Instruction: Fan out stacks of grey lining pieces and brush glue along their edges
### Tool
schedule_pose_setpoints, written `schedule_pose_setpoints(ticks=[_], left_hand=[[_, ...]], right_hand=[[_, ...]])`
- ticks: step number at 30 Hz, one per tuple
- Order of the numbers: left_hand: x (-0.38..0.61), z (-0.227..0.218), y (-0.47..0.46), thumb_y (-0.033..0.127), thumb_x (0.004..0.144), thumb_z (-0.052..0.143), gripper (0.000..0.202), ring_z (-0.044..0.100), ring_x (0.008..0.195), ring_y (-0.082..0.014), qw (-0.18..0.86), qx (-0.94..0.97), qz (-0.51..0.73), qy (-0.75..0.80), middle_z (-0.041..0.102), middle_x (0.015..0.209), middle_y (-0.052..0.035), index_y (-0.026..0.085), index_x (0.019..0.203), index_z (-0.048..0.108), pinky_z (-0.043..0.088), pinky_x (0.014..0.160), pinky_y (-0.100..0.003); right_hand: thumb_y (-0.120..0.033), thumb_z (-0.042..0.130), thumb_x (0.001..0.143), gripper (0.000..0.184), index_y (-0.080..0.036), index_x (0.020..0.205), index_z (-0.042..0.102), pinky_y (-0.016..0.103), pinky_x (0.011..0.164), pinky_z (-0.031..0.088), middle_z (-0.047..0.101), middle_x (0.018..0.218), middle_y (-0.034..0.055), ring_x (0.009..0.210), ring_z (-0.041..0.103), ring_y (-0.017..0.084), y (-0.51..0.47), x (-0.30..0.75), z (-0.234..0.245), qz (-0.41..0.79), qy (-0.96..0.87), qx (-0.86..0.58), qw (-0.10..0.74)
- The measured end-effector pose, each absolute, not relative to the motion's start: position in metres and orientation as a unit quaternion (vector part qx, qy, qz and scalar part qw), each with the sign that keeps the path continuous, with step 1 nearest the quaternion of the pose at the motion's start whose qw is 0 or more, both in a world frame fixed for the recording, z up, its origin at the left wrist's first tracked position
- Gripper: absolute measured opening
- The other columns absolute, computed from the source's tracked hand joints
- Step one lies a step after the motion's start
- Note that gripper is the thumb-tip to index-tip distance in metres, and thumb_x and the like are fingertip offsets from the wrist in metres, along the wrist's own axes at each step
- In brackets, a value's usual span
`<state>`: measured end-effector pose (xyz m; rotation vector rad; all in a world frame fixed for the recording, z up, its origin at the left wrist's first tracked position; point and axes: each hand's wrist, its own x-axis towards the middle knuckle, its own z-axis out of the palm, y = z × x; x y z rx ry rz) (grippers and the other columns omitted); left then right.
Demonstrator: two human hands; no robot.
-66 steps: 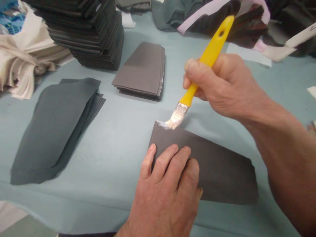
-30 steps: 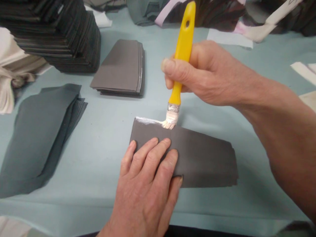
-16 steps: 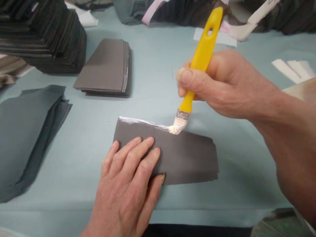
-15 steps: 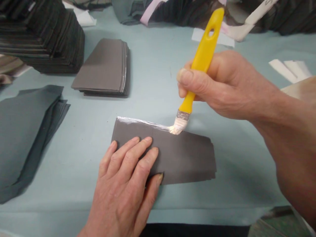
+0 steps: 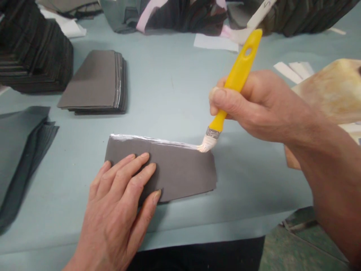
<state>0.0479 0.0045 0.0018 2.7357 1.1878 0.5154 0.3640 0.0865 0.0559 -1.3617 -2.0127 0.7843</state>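
Note:
A dark grey cut piece (image 5: 180, 169) lies flat on the pale blue table (image 5: 169, 94) near its front edge. My left hand (image 5: 121, 203) presses flat on the piece's left half, fingers spread. My right hand (image 5: 259, 105) grips a yellow-handled brush (image 5: 234, 82). Its white bristles touch the far right corner of the piece. A wet white glue line (image 5: 152, 140) runs along the whole far edge of the piece.
A low stack of similar grey pieces (image 5: 96, 82) with glued edges lies behind. A tall dark stack (image 5: 34, 60) stands far left, larger dark green sheets (image 5: 19, 150) at left. Fabric heaps (image 5: 183, 15) line the back. A tan container (image 5: 329, 90) sits at right.
The brush has travelled rightward along the far edge, lengthening the glue line up to the right corner. My view has shifted right; my left hand stays pressed on the piece.

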Motion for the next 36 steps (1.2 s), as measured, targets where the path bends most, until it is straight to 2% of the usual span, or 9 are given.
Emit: schedule_pose_setpoints(ticks=[3,7,11,14,17,22,25,31,36], left_hand=[[0.048,0.001,0.004,0.021,0.106,0.055,0.037,0.053,0.147,-0.0335,0.055,0.902,0.172,0.391,0.062,0.151,-0.0170,0.012,0.142,0.060,0.021,0.136,-0.046],[0.049,0.003,0.002,0.021,0.107,0.054,0.036,0.053,0.146,-0.0323,0.051,0.898,0.171,0.402,0.063,0.151,-0.0158,0.014,0.142,0.059,0.024,0.134,-0.047],[0.052,0.005,0.000,0.022,0.109,0.053,0.035,0.051,0.149,-0.0279,0.075,0.886,0.163,0.428,0.064,0.153,-0.0106,0.020,0.144,0.057,0.023,0.134,-0.046],[0.053,0.006,-0.001,0.025,0.110,0.053,0.033,0.050,0.149,-0.0257,0.094,0.877,0.170,0.440,0.065,0.154,-0.0075,0.022,0.142,0.058,0.019,0.135,-0.042],[0.055,0.006,-0.002,0.027,0.110,0.053,0.033,0.049,0.149,-0.0252,0.106,0.876,0.174,0.438,0.065,0.155,-0.0062,0.022,0.142,0.059,0.015,0.136,-0.040],[0.056,0.005,-0.003,0.029,0.111,0.052,0.031,0.050,0.148,-0.0258,0.111,0.866,0.195,0.447,0.066,0.154,-0.0062,0.021,0.140,0.060,0.014,0.136,-0.040],[0.055,0.005,-0.002,0.029,0.111,0.053,0.032,0.050,0.147,-0.0262,0.110,0.871,0.187,0.440,0.066,0.154,-0.0071,0.020,0.141,0.059,0.014,0.136,-0.040],[0.056,0.005,-0.003,0.028,0.112,0.050,0.031,0.049,0.147,-0.0274,0.097,0.871,0.188,0.443,0.066,0.153,-0.0096,0.019,0.140,0.059,0.016,0.135,-0.041],[0.057,0.004,-0.003,0.027,0.112,0.050,0.032,0.050,0.146,-0.0285,0.090,0.874,0.182,0.440,0.065,0.152,-0.0101,0.019,0.141,0.059,0.018,0.134,-0.043]], right_hand=[[-0.059,0.062,0.107,0.050,-0.021,0.076,0.071,0.031,0.056,0.029,0.056,0.062,0.0003,0.059,0.046,0.011,0.079,0.376,0.058,0.283,-0.750,-0.524,0.288],[-0.067,0.065,0.104,0.054,-0.022,0.076,0.073,0.030,0.050,0.028,0.055,0.062,0.0008,0.057,0.046,0.010,0.073,0.379,0.069,0.251,-0.741,-0.547,0.299],[-0.052,0.068,0.107,0.045,-0.020,0.076,0.071,0.029,0.051,0.029,0.051,0.062,-0.0002,0.057,0.044,0.008,0.081,0.347,0.074,0.206,-0.686,-0.560,0.415],[-0.045,0.070,0.107,0.043,-0.019,0.073,0.066,0.028,0.052,0.030,0.045,0.058,-0.0022,0.053,0.036,0.007,0.097,0.306,0.067,0.293,-0.653,-0.507,0.481],[-0.041,0.070,0.107,0.045,-0.019,0.069,0.061,0.028,0.057,0.036,0.042,0.057,-0.0035,0.053,0.035,0.008,0.115,0.268,0.056,0.346,-0.635,-0.453,0.521],[-0.027,0.061,0.110,0.039,-0.018,0.071,0.062,0.028,0.062,0.039,0.044,0.060,-0.0033,0.057,0.043,0.009,0.131,0.235,0.044,0.326,-0.670,-0.458,0.485],[-0.033,0.068,0.107,0.038,-0.019,0.071,0.064,0.029,0.064,0.040,0.050,0.063,-0.0022,0.060,0.048,0.011,0.130,0.239,0.041,0.309,-0.694,-0.471,0.449],[-0.040,0.058,0.110,0.044,-0.018,0.073,0.069,0.027,0.056,0.034,0.057,0.064,-0.0007,0.058,0.051,0.009,0.119,0.288,0.040,0.232,-0.744,-0.495,0.385],[-0.030,0.059,0.109,0.040,-0.018,0.072,0.068,0.026,0.062,0.039,0.048,0.058,-0.0030,0.055,0.045,0.008,0.112,0.297,0.050,0.168,-0.726,-0.508,0.433]])
